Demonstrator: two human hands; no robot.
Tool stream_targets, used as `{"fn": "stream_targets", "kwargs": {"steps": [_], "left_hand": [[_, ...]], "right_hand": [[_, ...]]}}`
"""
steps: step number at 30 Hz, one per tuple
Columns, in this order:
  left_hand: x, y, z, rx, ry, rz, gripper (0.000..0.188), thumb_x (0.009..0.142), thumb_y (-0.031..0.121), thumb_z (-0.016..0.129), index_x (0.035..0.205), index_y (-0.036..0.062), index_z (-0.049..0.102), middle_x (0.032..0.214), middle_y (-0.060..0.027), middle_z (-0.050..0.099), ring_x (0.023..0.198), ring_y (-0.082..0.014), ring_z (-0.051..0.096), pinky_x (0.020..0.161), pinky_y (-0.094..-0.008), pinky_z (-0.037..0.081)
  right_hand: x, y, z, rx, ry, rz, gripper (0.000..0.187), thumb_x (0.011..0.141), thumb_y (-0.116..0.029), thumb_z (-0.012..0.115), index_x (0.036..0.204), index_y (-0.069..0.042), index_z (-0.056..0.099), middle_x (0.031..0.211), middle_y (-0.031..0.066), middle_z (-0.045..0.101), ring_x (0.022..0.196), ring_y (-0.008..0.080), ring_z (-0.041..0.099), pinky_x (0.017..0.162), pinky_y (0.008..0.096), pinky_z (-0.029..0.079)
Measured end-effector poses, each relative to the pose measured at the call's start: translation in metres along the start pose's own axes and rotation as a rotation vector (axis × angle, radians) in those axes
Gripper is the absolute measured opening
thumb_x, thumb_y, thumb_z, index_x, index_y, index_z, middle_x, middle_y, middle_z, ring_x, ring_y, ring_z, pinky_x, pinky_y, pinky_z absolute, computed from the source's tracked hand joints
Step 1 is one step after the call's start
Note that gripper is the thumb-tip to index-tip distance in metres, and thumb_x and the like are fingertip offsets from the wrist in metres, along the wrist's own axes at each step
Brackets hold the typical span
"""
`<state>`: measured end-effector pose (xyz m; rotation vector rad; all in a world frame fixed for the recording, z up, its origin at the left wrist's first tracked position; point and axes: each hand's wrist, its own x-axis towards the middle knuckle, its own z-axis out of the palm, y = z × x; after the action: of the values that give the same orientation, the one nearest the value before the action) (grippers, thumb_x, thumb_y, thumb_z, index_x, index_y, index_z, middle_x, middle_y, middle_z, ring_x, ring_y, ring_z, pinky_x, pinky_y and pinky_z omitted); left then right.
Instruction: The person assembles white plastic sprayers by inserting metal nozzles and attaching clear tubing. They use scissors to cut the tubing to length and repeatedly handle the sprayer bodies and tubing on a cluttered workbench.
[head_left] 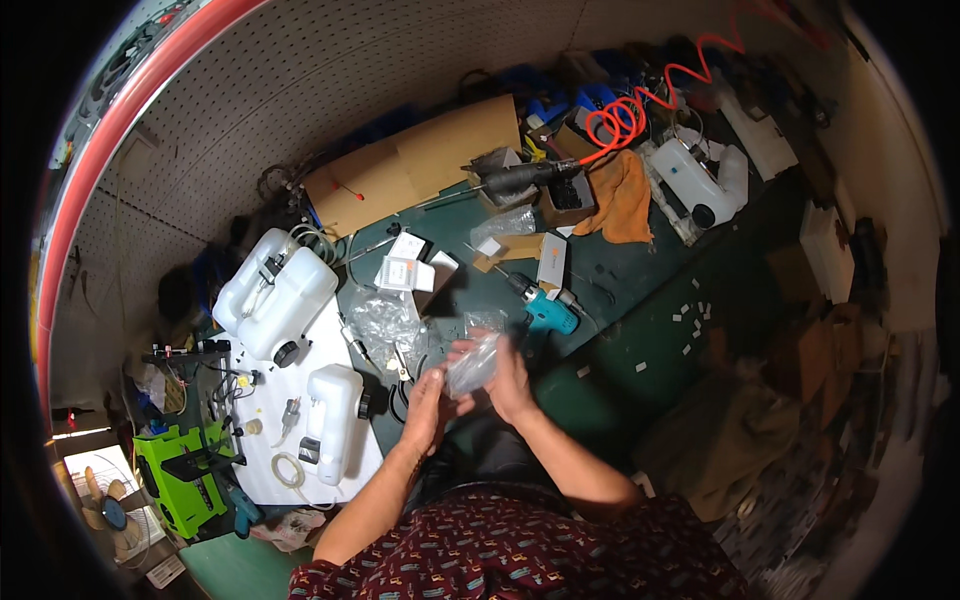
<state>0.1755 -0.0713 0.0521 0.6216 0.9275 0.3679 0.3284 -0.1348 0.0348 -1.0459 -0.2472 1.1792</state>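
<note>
A clear plastic-wrapped item [472,368] sits between my two hands in front of my body; what is inside the wrap cannot be made out. My left hand [430,408] closes on its lower left side, fingers curled beneath it. My right hand [510,382] grips it from the right, with fingers behind its far end. Just beyond, a small clear bag [486,322] lies on the green bench. A teal cordless drill [548,310] rests to the right of that bag. Left of my hands are crumpled clear plastic [385,318] and scissors [402,365].
White plastic tanks [290,300] and a smaller white bottle [335,420] occupy the left on white paper [262,470]. Small white boxes [405,272] stand mid-bench. An orange coiled hose [620,120], an orange cloth [622,200] and another white tank [690,180] are at the far right.
</note>
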Motion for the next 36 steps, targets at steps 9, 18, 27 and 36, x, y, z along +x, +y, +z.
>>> {"fn": "stream_targets", "kwargs": {"steps": [9,18,27,36], "left_hand": [[0.016,-0.029,-0.026,0.049,-0.191,-0.089,0.050,0.107,0.056,0.053,0.103,0.0076,0.066,0.074,-0.0023,0.063,0.061,-0.0112,0.057,0.056,-0.0261,0.045],[0.018,-0.022,-0.024,0.082,0.033,0.173,0.050,0.110,0.052,0.049,0.102,0.0058,0.067,0.091,0.0011,0.067,0.078,-0.0071,0.055,0.071,-0.0260,0.045],[0.002,0.010,-0.021,0.356,-0.072,0.038,0.062,0.110,0.061,0.038,0.103,0.0058,0.065,0.077,-0.0040,0.064,0.060,-0.0102,0.053,0.053,-0.0256,0.039],[0.019,-0.004,-0.035,-0.195,-0.025,0.038,0.034,0.110,0.038,0.055,0.120,0.0066,0.063,0.098,-0.0069,0.070,0.077,-0.0135,0.065,0.067,-0.0274,0.057]], "right_hand": [[-0.019,-0.004,0.023,-0.676,-0.096,-0.314,0.057,0.115,-0.032,0.033,0.158,0.004,0.038,0.157,0.0192,0.049,0.143,0.0301,0.048,0.120,0.0390,0.035],[-0.006,-0.010,0.014,-0.251,0.209,-0.168,0.044,0.109,-0.026,0.055,0.142,0.003,0.058,0.131,0.0119,0.065,0.117,0.0162,0.058,0.101,0.0318,0.046],[0.013,-0.016,-0.012,-0.140,-0.060,0.229,0.027,0.102,-0.014,0.070,0.123,0.003,0.069,0.107,0.0041,0.073,0.092,0.0087,0.065,0.081,0.0255,0.053],[0.004,-0.027,-0.003,-0.194,0.094,-0.112,0.014,0.101,-0.010,0.070,0.110,0.001,0.070,0.100,0.0029,0.072,0.091,0.0082,0.064,0.084,0.0248,0.052]]}}
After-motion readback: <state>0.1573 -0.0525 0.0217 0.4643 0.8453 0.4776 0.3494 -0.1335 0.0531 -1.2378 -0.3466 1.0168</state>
